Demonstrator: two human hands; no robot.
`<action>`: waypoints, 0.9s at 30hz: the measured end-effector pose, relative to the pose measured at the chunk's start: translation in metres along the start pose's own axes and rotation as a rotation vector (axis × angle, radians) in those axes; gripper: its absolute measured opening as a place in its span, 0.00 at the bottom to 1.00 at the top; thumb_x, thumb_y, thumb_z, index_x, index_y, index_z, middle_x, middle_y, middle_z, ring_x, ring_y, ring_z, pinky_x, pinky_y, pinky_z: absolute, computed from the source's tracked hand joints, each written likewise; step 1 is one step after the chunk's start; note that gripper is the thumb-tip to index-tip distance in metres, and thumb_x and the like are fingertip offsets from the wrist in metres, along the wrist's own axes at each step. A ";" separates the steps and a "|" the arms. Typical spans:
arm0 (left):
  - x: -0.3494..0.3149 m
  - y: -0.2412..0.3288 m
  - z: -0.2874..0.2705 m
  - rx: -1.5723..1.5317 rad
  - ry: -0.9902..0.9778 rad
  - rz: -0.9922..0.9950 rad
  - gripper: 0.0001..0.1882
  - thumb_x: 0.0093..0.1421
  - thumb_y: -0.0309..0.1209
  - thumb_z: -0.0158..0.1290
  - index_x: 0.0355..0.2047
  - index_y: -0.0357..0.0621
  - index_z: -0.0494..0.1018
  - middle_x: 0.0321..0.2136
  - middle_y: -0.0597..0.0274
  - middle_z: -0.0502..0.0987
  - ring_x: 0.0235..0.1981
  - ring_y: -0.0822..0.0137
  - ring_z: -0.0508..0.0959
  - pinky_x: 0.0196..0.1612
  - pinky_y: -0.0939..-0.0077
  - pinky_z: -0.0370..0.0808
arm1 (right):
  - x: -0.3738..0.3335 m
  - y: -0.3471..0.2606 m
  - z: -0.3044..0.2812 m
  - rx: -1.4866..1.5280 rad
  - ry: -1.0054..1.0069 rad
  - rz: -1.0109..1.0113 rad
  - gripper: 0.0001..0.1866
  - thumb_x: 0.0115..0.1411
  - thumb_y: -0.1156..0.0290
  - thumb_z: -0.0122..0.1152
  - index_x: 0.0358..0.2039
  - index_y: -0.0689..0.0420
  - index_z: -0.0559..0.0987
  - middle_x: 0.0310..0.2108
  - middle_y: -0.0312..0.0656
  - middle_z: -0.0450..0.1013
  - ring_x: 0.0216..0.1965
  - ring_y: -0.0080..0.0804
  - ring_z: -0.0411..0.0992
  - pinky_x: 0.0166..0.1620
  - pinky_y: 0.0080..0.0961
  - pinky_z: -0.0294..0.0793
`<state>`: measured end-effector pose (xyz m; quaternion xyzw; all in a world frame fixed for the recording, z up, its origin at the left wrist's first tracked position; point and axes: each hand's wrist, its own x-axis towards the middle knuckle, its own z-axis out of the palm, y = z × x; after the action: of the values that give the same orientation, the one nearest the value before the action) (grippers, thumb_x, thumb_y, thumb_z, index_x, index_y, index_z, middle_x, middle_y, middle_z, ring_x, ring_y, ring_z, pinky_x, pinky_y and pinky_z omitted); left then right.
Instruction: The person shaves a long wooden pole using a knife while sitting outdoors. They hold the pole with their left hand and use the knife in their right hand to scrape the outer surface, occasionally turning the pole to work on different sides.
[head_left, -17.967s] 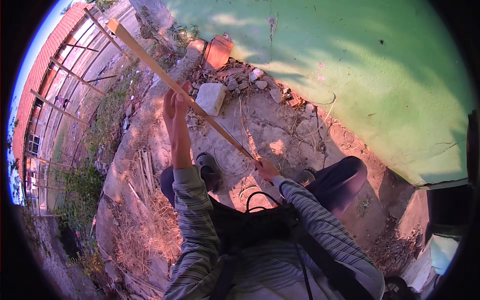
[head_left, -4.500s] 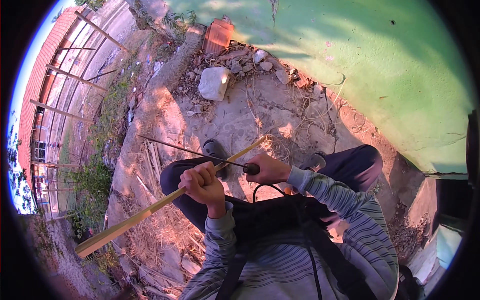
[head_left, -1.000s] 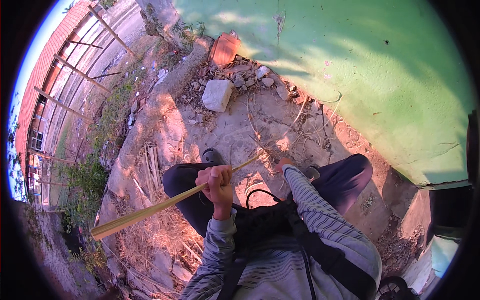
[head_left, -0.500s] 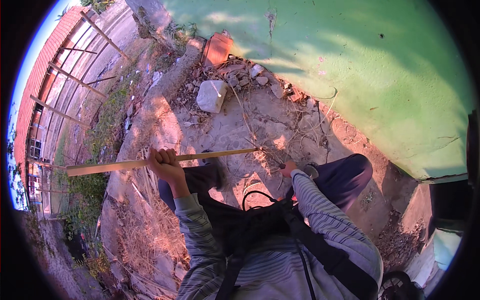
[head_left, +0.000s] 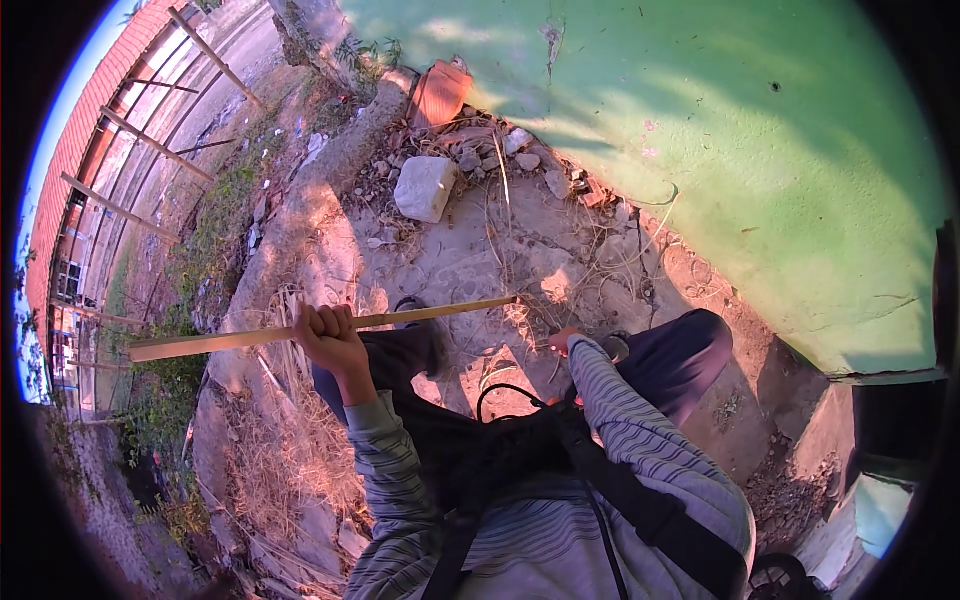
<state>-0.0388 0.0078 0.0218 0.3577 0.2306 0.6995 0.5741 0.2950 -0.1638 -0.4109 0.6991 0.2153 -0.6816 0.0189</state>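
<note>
My left hand point(head_left: 331, 338) is closed around a long, pale split bamboo strip point(head_left: 215, 342). The strip lies nearly level across my view, its wide end out to the left and its thin tip near the middle. Just below and right of that tip is my right hand point(head_left: 567, 341), its fingers curled together. A dark, thin shape shows beside those fingers, too small to name. Between the strip's tip and my right hand there is a visible gap. Under the tip, thin shavings point(head_left: 520, 322) lie on the ground.
A white stone block point(head_left: 425, 189) sits ahead, before rubble and an orange tile point(head_left: 440, 95). A green wall point(head_left: 650, 100) runs along the far right side. Dry fibres point(head_left: 290, 470) cover the ground at left. My bent knees point(head_left: 690, 350) flank the work.
My right hand has shifted slightly left and down, away from the strip's tip. A pale sliver now shows by the rubble. The left hand keeps its hold, almost still.
</note>
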 end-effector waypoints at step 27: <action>-0.032 0.012 -0.039 -0.025 0.089 0.068 0.25 0.71 0.37 0.41 0.16 0.55 0.45 0.11 0.74 0.42 0.14 0.77 0.40 0.20 0.74 0.44 | -0.057 0.026 0.000 0.062 0.388 -0.110 0.47 0.53 0.25 0.48 0.32 0.65 0.83 0.28 0.54 0.78 0.32 0.47 0.79 0.38 0.41 0.74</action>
<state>-0.0733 -0.0226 -0.0022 0.3266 0.2348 0.7368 0.5434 0.3053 -0.2033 -0.3630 0.8047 0.2317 -0.5405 -0.0815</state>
